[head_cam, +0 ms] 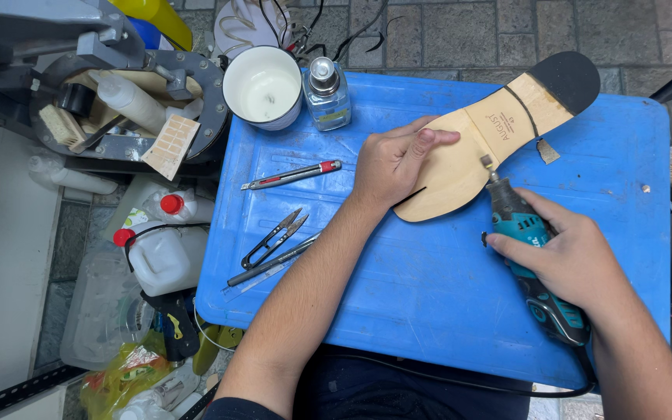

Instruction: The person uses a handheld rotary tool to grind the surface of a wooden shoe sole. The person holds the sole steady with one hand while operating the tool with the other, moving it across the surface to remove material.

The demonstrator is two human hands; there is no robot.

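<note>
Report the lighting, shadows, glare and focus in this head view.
Head view: even, soft light; the left hand casts only a faint shadow on the shoe sole; mild sheen on the blue table and glass bottle; right hand and rotary tool sharp; slight wide-angle bending at edges.

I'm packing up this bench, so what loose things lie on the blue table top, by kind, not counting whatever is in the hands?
Cutting tools: 2, red-tipped utility knife, black thread snips
Containers: 2, white round cup, clear glass bottle
Thin grey metal rod: 1
Total: 5

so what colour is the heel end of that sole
Black, against the tan sole; the heel end shows clearly in the head view.
</note>
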